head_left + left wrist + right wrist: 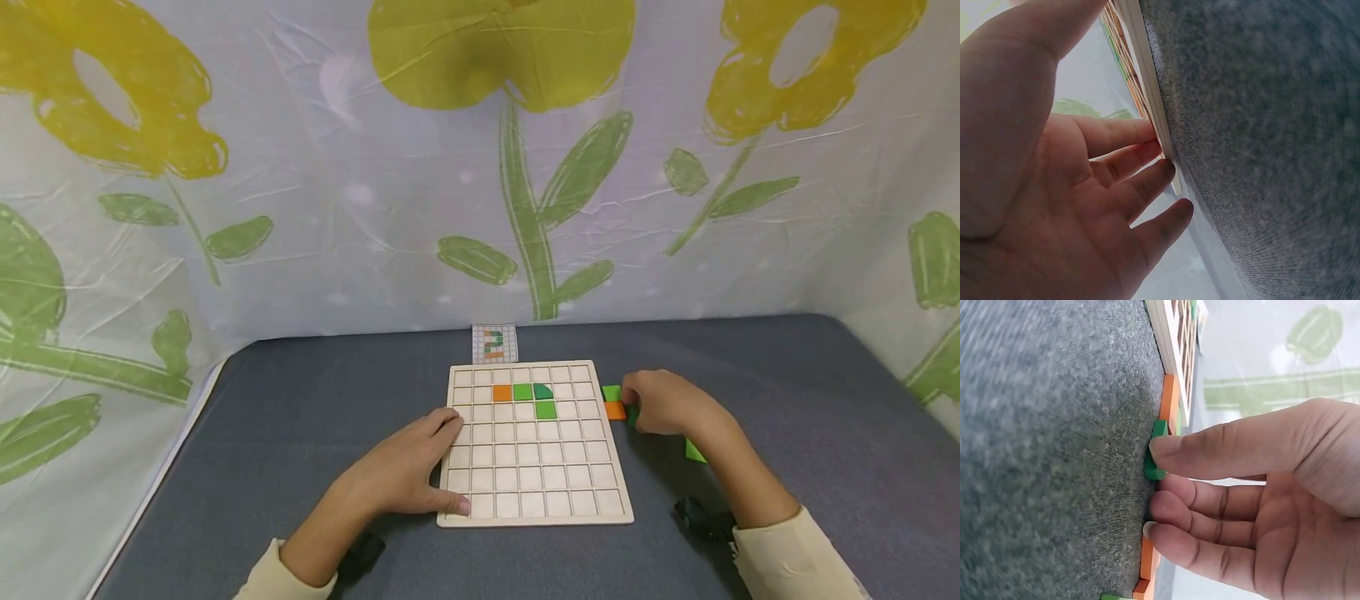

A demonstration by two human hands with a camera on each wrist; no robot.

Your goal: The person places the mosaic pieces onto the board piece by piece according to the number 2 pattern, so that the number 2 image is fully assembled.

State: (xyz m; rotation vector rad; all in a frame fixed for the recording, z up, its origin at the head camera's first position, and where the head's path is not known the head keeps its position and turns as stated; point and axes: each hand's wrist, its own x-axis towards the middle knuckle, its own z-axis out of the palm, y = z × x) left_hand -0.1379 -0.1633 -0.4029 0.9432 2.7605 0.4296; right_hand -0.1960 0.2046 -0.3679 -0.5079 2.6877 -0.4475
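Note:
A pale wooden grid board (517, 479) lies on the table, bearing an orange square tile (502, 392), a light green square tile (522, 392), a dark green quarter-round tile (543, 392) and a second light green square (546, 409). My left hand (411, 467) rests at the board's left side, thumb on its surface; in the left wrist view, fairly straight fingers (1141, 187) touch the edge. Right of the board, my right hand (667, 404) pinches a dark green tile (1155, 453), the thumb on its near side. Part of that tile is hidden by the hand.
A light green tile (611, 392) and an orange tile (615, 411) lie against the board's right edge. Another light green tile (695, 451) sits under the right forearm. Behind the board is a small card (495, 343) with a printed coloured grid pattern. A flowered cloth (337, 208) hangs behind the table.

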